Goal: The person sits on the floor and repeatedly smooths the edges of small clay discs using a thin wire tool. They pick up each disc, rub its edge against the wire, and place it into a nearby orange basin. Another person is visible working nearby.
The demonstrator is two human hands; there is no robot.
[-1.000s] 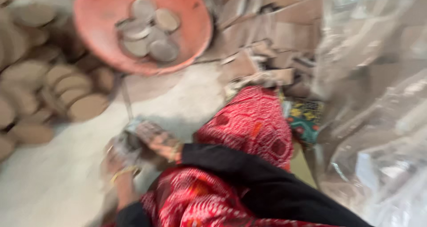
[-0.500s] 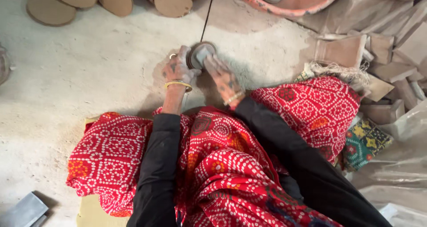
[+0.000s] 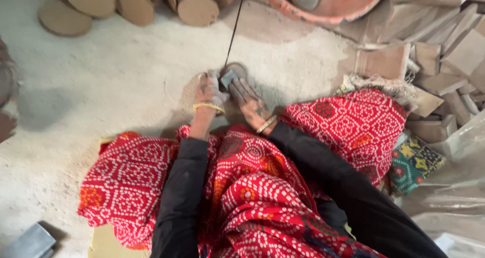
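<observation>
Hands hold disc (seemingly clay).

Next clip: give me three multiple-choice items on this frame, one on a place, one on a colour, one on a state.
1. Where is the orange basin?
A. top edge, right of centre
B. bottom left corner
C. on the lap

2. What colour is the bangle on the left hand?
A. blue
B. yellow
C. white

3. How do the hands stand?
A. both resting on the knees
B. one raised in the air
C. both down on a small round disc on the floor

A: its rim shows at the top.
B: a yellow ring circles the wrist.
C: left hand and right hand meet at the disc.
</observation>
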